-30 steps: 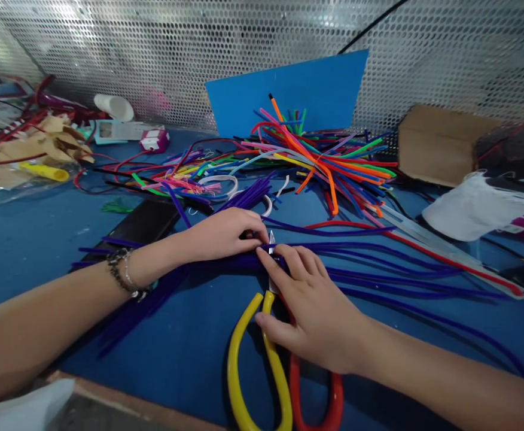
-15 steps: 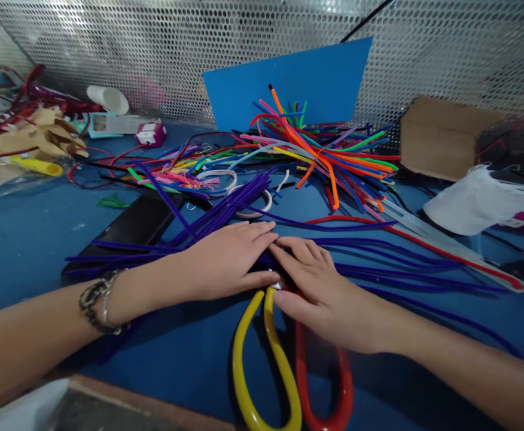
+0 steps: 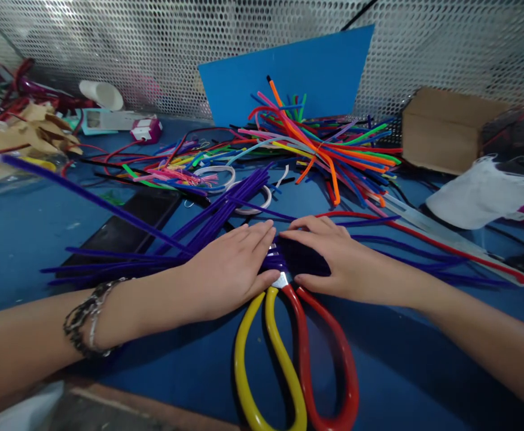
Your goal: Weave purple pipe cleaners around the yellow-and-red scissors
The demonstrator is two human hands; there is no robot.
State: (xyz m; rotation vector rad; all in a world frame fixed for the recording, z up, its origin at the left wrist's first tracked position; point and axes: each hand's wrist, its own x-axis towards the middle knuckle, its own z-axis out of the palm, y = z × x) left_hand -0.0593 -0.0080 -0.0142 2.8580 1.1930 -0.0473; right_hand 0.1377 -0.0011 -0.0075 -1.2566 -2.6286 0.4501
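My left hand (image 3: 228, 269) and my right hand (image 3: 334, 260) both lie across a bundle of purple pipe cleaners (image 3: 226, 212) on the blue table (image 3: 33, 233), fingertips almost meeting over its middle. Each hand curves around the bundle and presses it together. The purple strands fan out to the left and to the right from under the hands. A pair of scissors (image 3: 289, 353) with one yellow and one red handle lies just in front of the hands. Its blades run under the bundle and are hidden.
A heap of mixed coloured pipe cleaners (image 3: 320, 149) lies behind, before a blue sheet (image 3: 289, 72) leaning on a perforated metal wall. A black flat object (image 3: 127, 224) lies left, a cardboard box (image 3: 441, 129) and white cloth (image 3: 481, 191) right, scraps (image 3: 24, 131) far left.
My right hand left the scissors' handle and moved up onto the purple bundle. Both hands closed in around it, and the loose purple ends swung up and outwards.
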